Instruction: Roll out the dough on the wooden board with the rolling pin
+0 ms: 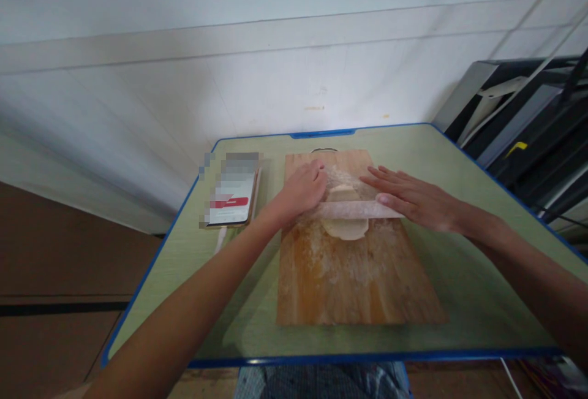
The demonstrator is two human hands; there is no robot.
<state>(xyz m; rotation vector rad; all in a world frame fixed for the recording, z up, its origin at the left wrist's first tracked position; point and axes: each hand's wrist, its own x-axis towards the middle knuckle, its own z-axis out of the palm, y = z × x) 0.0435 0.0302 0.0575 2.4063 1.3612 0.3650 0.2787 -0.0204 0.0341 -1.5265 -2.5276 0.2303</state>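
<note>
A pale rolling pin (pixel 346 209) dusted with flour lies crosswise over a flattened piece of dough (pixel 346 229). Dough shows on both its near and far sides. My left hand (pixel 305 187) is curled closed at the pin's left end, and its fingertips are partly hidden. At the other end, my right hand (pixel 411 198) rests palm down with its fingers stretched out, the thumb on the pin. Under the dough is a wooden cutting board (pixel 358 288), with flour scattered over its far and middle parts.
A phone (pixel 232 193), partly pixelated, leans at the left on a green table (pixel 463 301) with a blue edge. Something thin and white (pixel 221 239) lies below it. A white wall (pixel 271 92) stands behind; dark stacked panels (pixel 519 117) are at the right.
</note>
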